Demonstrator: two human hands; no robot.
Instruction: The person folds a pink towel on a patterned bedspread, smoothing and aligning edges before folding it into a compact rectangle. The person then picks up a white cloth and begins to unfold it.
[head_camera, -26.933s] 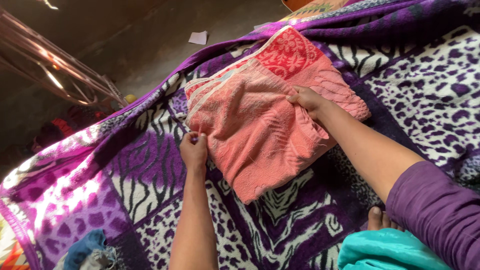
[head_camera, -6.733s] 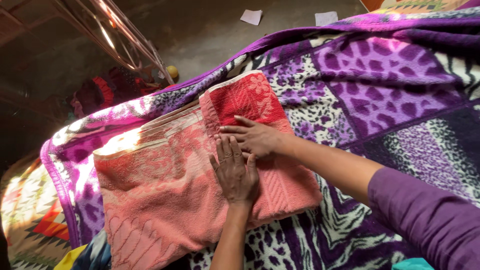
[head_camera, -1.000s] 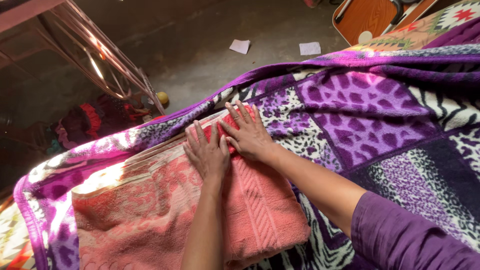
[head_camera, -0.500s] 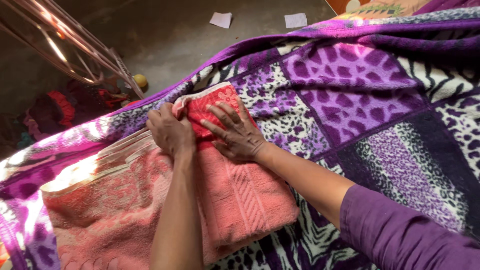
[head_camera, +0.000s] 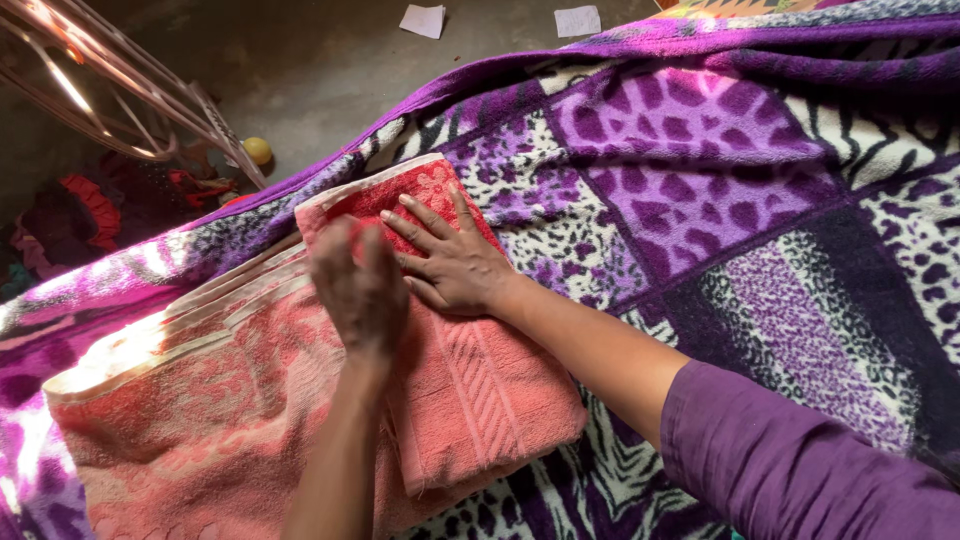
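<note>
A folded pink-and-red towel (head_camera: 480, 400) lies on top of a larger salmon towel (head_camera: 190, 420), both on a purple animal-print blanket (head_camera: 720, 200). My right hand (head_camera: 450, 262) presses flat on the folded towel's far red end, fingers spread. Just left of it, my left hand (head_camera: 355, 285) is blurred over the same towel, fingers together and holding nothing that I can see.
The blanket's edge drops to a grey floor (head_camera: 330, 60) at the top left. A metal frame (head_camera: 110, 80), a small yellow ball (head_camera: 258, 150), dark and red clothes (head_camera: 80, 210) and two paper scraps (head_camera: 423, 20) lie out there.
Since half a second ago my left hand has let go of the towel's red end and slid back toward me. My right hand still presses the towel flat.
</note>
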